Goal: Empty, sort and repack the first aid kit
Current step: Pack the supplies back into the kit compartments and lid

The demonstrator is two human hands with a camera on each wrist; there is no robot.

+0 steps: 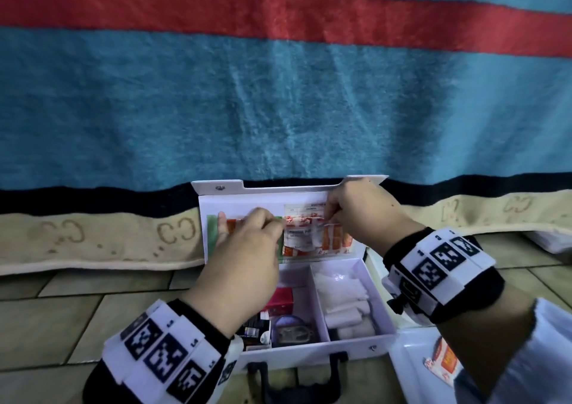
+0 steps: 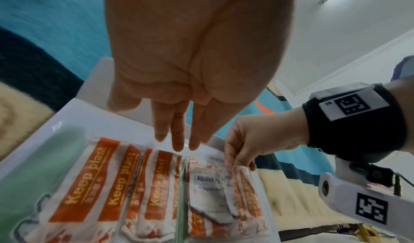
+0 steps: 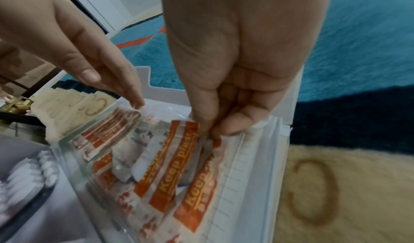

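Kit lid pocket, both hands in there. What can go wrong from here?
1. The right hand pinches one plaster strip at the top edge of the clear lid pocket; neighbouring strips and the alcohol pad lie loose and overlapping, so they may drag out together and spill.
2. The left hand only rests its fingers on the pocket; the upright lid could tip back.
3. A pulled strip may drop into the open tray, mixing sorted items.

Striped teal and red blanket [image 1: 278, 109] with beige border, above tiled floor [image 1: 62, 310].
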